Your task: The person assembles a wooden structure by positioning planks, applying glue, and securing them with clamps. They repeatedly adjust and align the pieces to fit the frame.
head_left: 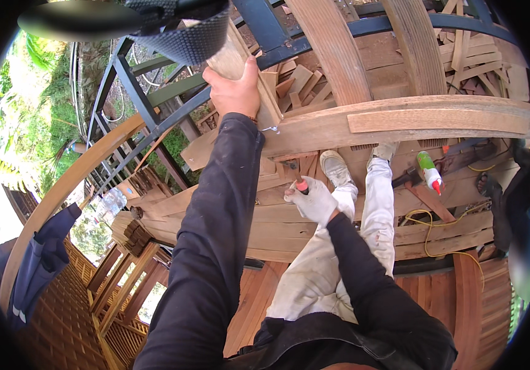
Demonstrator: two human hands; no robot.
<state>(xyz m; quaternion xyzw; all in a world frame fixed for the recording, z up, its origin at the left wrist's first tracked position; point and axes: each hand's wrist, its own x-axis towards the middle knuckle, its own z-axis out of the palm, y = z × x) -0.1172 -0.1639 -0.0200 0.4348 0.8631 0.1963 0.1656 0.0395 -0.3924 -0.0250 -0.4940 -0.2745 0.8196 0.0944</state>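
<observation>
My left hand [235,92], bare, reaches forward and is closed around a narrow wooden board [233,57], thumb on one side and fingers on the other. The board's far part is hidden behind a dark woven strap. Its near end rests by a long wooden beam [314,129]. In a pale glove, my right hand [315,202] is lower, in front of my legs. It is closed around a small tool with a red-ended handle [302,185]; what kind of tool it is I cannot make out.
A loose strip [431,121] lies on the beam. Dark metal framing [182,111] stands ahead, with wood offcuts [302,83] beyond. To the right are a green-and-white bottle with a red tip [429,171], a yellow cord [428,231] and another person's foot [482,184].
</observation>
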